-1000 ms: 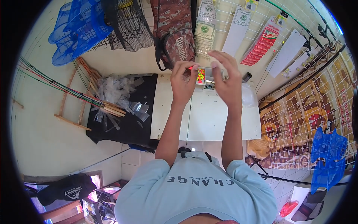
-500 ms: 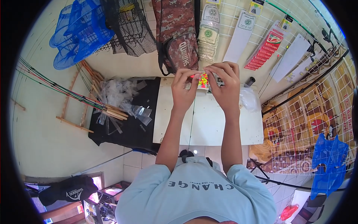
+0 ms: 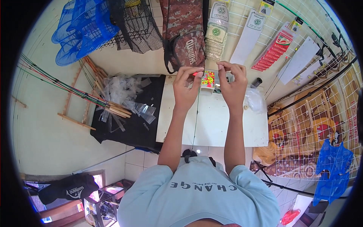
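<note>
Left hand [image 3: 185,89]: thumb and forefinger pinched on a small red piece [image 3: 195,74], up above the far side of the white bench [image 3: 211,125], just left of the box of beads [image 3: 208,78] in the picture. Exact shape of the piece is too small to call. Right hand [image 3: 233,87]: thumb and forefinger tips brought together at the box's other side; can't tell if that grip has anything in it, too small at this range. Looks like fine two-handed work on tiny parts, so, my read: pinch the red piece just hard enough that it can't spin, its working end proud of the fingertips, else you're working blind. Do the fine moves with the right, left as a steady fixture. Brace both wrists or forearms on the bench; they look unsupported, and shake at the tips is likely the main error source. Work right over the box, so a dropped bead lands in it rather than rolling off. Beads are mixed red and yellow-green and loose: lift one at a time, from the top, no digging. Watch the right palm against the grey compartment [image 3: 217,87] next to the box; a bump there could spill both. Clear plastic bag [image 3: 255,100] sits well off to the right, fine where it is.
</note>
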Action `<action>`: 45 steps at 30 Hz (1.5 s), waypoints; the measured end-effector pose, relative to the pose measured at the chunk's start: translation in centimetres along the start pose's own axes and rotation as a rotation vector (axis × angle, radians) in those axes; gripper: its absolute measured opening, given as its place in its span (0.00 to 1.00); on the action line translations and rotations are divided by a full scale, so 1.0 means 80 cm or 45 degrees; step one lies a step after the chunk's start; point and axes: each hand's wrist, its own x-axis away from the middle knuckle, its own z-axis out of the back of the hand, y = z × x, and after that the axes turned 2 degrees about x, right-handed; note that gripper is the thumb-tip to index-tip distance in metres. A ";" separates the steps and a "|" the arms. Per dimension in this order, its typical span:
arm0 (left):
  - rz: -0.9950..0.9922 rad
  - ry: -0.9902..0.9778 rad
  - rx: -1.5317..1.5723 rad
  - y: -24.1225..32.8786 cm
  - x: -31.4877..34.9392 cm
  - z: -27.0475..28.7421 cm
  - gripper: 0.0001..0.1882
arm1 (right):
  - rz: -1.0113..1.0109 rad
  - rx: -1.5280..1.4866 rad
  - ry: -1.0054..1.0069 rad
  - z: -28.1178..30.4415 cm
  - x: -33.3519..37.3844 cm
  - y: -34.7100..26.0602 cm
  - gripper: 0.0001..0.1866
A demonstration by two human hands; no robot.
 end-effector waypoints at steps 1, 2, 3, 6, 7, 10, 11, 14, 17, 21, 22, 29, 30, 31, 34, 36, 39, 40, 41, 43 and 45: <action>0.014 0.007 0.008 -0.001 0.000 0.000 0.08 | -0.012 -0.010 -0.032 0.001 0.000 -0.002 0.06; 0.056 0.001 0.102 -0.006 0.001 0.000 0.10 | -0.029 -0.036 -0.050 0.000 0.001 -0.005 0.06; 0.057 0.000 0.103 -0.007 0.002 -0.001 0.10 | -0.045 -0.061 -0.068 -0.001 0.003 -0.007 0.06; 0.072 0.010 0.217 -0.008 0.002 -0.002 0.08 | -0.109 -0.175 -0.130 -0.003 0.007 -0.008 0.06; 0.058 0.010 0.174 -0.008 0.002 -0.001 0.07 | -0.117 -0.161 -0.149 -0.001 0.008 -0.008 0.06; -0.025 0.032 0.134 -0.014 -0.001 0.001 0.07 | -0.187 -0.147 -0.167 0.000 0.009 -0.005 0.06; -0.048 0.040 0.125 -0.014 -0.001 0.002 0.07 | -0.207 -0.138 -0.118 -0.001 0.009 -0.003 0.07; 0.007 0.037 0.181 -0.010 0.002 0.002 0.07 | -0.231 -0.155 -0.083 -0.004 0.010 0.003 0.07; 0.059 -0.001 0.220 -0.001 0.003 0.003 0.08 | -0.232 -0.277 -0.181 -0.001 0.010 0.000 0.07; -0.014 -0.012 0.173 0.004 0.002 0.002 0.08 | -0.472 -0.830 -0.260 -0.007 0.011 0.005 0.10; -0.029 -0.014 0.168 0.004 0.002 0.002 0.09 | -0.442 -0.754 -0.284 -0.004 0.010 0.004 0.12; -0.186 -0.031 0.043 0.003 0.003 0.004 0.09 | -0.587 -1.000 -0.247 0.000 0.006 -0.006 0.13; -0.186 -0.031 0.041 0.002 0.003 0.004 0.09 | -0.588 -1.002 -0.247 -0.002 0.005 -0.007 0.13; -0.226 -0.016 0.034 0.000 0.002 0.003 0.08 | -0.624 -1.085 -0.212 -0.003 0.004 -0.006 0.14; -0.241 -0.021 0.011 0.000 0.004 0.003 0.07 | -0.647 -1.238 -0.143 -0.009 0.003 -0.003 0.13; -0.221 -0.031 -0.055 0.001 0.005 0.004 0.07 | -0.659 -1.271 -0.148 -0.010 0.001 -0.005 0.12; -0.294 -0.007 -0.115 -0.002 0.005 0.005 0.12 | -0.663 -1.390 -0.194 -0.010 0.001 -0.003 0.11; -0.258 0.000 -0.103 0.006 0.004 0.001 0.14 | -0.662 -1.416 -0.206 -0.009 0.000 -0.003 0.11; -0.222 0.007 -0.090 0.013 0.003 -0.002 0.15 | -0.660 -1.441 -0.219 -0.008 -0.002 -0.004 0.11; -0.267 -0.035 -0.118 0.014 0.003 -0.001 0.17 | -0.658 -1.431 -0.212 -0.008 -0.004 -0.006 0.12; -0.212 -0.077 -0.102 0.024 0.003 -0.001 0.17 | -0.636 -1.408 -0.235 -0.008 -0.007 -0.006 0.12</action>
